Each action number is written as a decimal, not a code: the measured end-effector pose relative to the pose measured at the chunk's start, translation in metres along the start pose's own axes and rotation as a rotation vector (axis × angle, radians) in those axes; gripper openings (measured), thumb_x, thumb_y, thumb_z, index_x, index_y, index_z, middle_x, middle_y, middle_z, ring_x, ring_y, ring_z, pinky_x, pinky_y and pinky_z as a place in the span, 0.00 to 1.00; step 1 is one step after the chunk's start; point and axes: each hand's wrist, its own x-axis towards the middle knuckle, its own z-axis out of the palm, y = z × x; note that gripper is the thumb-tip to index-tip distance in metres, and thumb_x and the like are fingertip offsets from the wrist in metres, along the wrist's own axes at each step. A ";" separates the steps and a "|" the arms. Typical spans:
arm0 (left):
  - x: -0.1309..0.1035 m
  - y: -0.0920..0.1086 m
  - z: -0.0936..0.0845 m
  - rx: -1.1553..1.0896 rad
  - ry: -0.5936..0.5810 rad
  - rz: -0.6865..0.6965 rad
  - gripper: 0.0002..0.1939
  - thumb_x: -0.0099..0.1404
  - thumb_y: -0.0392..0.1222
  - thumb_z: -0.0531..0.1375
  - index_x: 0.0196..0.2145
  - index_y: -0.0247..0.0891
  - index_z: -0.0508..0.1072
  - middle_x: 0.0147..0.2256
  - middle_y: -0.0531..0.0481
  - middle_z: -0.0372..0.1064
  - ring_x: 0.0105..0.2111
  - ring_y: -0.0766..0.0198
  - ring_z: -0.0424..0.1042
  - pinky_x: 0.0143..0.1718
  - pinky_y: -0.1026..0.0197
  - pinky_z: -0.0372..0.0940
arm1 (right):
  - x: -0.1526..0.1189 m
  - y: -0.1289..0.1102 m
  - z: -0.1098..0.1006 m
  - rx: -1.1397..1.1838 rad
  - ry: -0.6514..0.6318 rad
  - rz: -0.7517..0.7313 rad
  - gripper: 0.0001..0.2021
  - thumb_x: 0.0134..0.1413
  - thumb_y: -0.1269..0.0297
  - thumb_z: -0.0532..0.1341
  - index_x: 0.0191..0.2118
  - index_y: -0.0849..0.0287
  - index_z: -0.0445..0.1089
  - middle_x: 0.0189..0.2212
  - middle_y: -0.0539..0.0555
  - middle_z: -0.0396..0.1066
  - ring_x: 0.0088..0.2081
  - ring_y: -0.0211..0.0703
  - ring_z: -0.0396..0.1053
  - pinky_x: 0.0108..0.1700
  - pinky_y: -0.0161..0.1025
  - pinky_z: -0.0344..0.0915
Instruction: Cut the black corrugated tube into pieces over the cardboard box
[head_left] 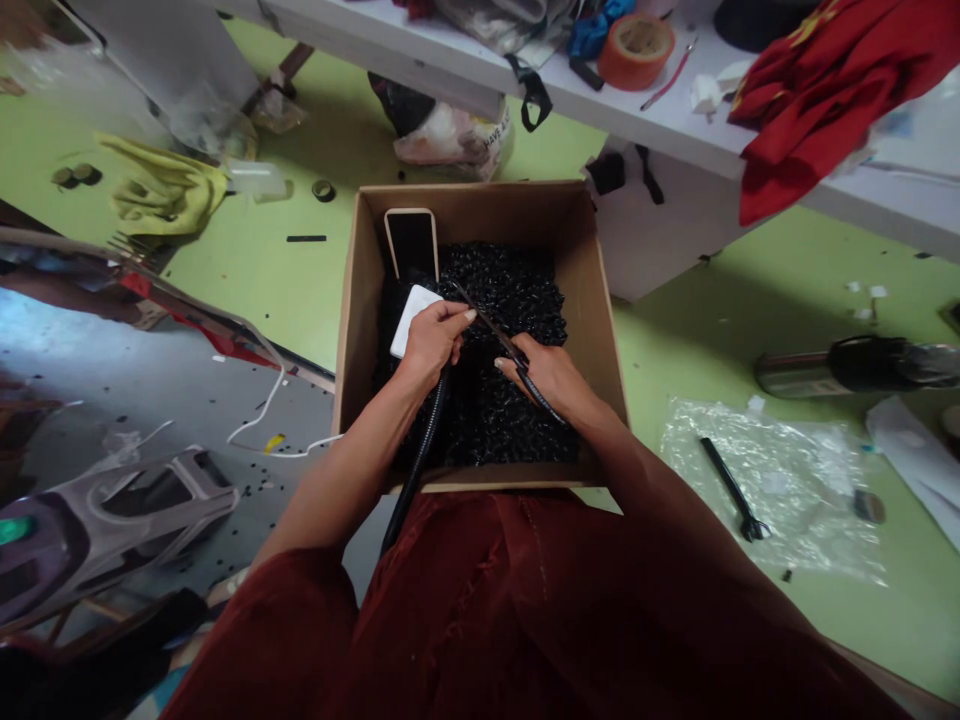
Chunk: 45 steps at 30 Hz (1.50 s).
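An open cardboard box (609, 350) holds a heap of small shiny black pieces (510, 290). Over the heap, my left hand (431, 340) is closed on a long black ribbed tube (420, 460), which runs down past the box's near edge. My right hand (551, 375) is wrapped round the black handles of scissors (495, 330), whose blades point up and left to my left fingertips. Beside my left hand lies a white rectangular device (411, 318). A phone with a dark screen (411, 243) leans in the box's far left corner.
A white shelf (675, 125) with orange tape (636, 52) and red cloth (825, 100) crosses beyond the box. To the right are a metal flask (802, 372) and a plastic bag (795, 480). A yellow cloth (165, 190) and white cable (281, 385) lie left.
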 end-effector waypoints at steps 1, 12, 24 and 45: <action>0.000 -0.001 0.000 0.003 0.000 -0.001 0.05 0.58 0.36 0.62 0.30 0.35 0.68 0.17 0.60 0.57 0.12 0.77 0.54 0.12 0.71 0.49 | 0.000 0.000 0.000 -0.012 0.003 0.000 0.15 0.58 0.51 0.52 0.43 0.55 0.67 0.27 0.55 0.72 0.27 0.48 0.68 0.29 0.38 0.51; 0.005 -0.002 -0.002 0.022 -0.001 -0.013 0.04 0.58 0.34 0.61 0.32 0.34 0.68 0.22 0.56 0.65 0.13 0.77 0.54 0.11 0.70 0.50 | 0.001 0.003 0.007 -0.101 0.000 0.057 0.17 0.60 0.51 0.50 0.45 0.56 0.66 0.29 0.58 0.74 0.30 0.51 0.71 0.32 0.40 0.57; 0.000 -0.008 0.007 0.217 -0.134 -0.043 0.10 0.58 0.35 0.61 0.39 0.32 0.73 0.15 0.61 0.54 0.13 0.76 0.52 0.14 0.70 0.48 | 0.007 0.018 -0.008 0.041 0.130 0.152 0.19 0.58 0.47 0.52 0.46 0.56 0.65 0.37 0.58 0.74 0.38 0.55 0.72 0.38 0.44 0.63; -0.036 -0.042 0.116 1.233 -0.749 0.179 0.18 0.67 0.35 0.47 0.45 0.29 0.75 0.45 0.34 0.73 0.44 0.52 0.74 0.43 0.57 0.67 | 0.012 0.033 -0.011 0.165 0.356 0.171 0.18 0.57 0.48 0.55 0.46 0.53 0.66 0.38 0.53 0.73 0.41 0.51 0.71 0.42 0.44 0.64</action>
